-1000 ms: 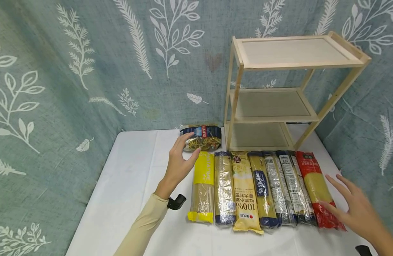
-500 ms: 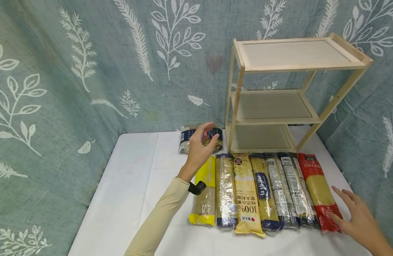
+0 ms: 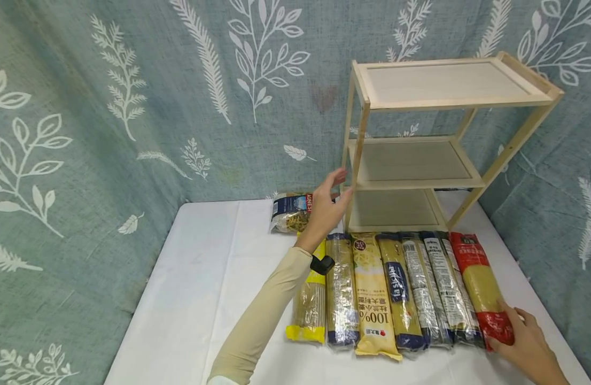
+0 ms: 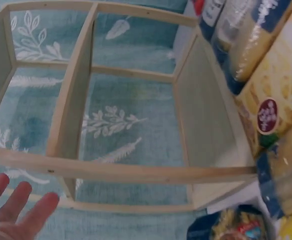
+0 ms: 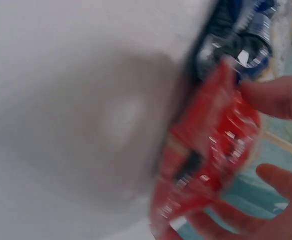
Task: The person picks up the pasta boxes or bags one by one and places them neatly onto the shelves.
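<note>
My left hand (image 3: 326,211) is at the front left post of the wooden shelf (image 3: 420,187), fingers extended and thumb apart, holding nothing. In the left wrist view its fingertips (image 4: 45,202) are beside a shelf post. At the right end of the row, my right hand (image 3: 526,339) grips the near end of a red pasta packet (image 3: 483,289), thumb on one side and fingers on the other. The right wrist view shows that red end (image 5: 211,145) blurred between thumb and fingers. Behind the left wrist, a bag of spiral pasta (image 3: 290,211) is partly hidden.
Several long pasta packs lie side by side before the shelf, including a yellow-ended one (image 3: 307,310), a cream one (image 3: 372,299) and a blue-labelled one (image 3: 398,294). White cloth (image 3: 199,289) covers the table; a patterned curtain (image 3: 247,144) hangs behind.
My left hand has moved right, from in front of the spiral pasta bag to the shelf post. My right hand has come in from beside the red packet and taken hold of its near end.
</note>
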Tool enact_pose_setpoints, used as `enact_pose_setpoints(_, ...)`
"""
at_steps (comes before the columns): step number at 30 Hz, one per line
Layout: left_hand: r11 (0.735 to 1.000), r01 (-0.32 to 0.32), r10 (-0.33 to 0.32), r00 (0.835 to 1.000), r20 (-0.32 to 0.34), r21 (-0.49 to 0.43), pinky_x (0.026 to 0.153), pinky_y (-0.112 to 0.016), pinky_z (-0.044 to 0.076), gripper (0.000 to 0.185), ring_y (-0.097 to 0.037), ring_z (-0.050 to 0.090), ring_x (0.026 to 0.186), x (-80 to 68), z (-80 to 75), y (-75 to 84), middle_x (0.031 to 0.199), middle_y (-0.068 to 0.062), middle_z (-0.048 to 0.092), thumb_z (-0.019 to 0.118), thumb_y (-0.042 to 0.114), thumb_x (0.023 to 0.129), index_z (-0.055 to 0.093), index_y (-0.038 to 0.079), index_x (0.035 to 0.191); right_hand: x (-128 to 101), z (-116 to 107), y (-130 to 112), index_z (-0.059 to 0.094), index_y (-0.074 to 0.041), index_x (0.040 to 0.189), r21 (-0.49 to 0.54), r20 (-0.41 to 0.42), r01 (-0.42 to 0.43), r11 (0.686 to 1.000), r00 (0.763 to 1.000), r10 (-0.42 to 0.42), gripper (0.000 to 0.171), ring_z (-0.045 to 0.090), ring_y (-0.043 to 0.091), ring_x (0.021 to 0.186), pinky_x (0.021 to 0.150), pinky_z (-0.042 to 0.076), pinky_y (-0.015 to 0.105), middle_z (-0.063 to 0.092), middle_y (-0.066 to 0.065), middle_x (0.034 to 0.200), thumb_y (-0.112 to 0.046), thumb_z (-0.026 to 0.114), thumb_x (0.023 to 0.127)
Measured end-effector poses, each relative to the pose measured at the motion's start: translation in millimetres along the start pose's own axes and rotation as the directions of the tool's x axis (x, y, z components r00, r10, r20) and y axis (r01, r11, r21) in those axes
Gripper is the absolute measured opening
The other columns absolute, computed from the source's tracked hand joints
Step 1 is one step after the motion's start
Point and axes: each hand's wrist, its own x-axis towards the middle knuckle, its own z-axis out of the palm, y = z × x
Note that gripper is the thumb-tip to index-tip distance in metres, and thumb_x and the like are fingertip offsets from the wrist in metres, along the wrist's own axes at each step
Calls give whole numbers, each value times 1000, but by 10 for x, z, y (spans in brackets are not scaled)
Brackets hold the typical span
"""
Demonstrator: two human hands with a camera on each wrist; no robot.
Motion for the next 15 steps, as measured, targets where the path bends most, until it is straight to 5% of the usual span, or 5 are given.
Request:
enact_pose_setpoints(6, 998, 37, -35, 998, 56, -50, 89, -27, 48, 45, -18, 52, 118, 202, 106, -9, 134, -6, 51, 51, 19, 100, 40, 14, 143, 53, 88, -34, 8, 7, 143, 40, 55, -120, 992, 991, 118, 98, 34, 63, 102, 78, 40, 69, 15, 45, 120, -37, 70, 80)
enact_pose_setpoints(15, 997, 27, -23, 998, -51, 75, 77, -24, 51, 28, -15, 63, 92, 330, 217, -107, 101, -7, 67, 61, 15, 93, 59, 5, 120, 123, 193, -105, 19, 4, 144, 86, -57, -264, 961, 961, 270, 91, 32, 58, 107, 85, 36, 69, 20, 43, 122, -42, 68, 82)
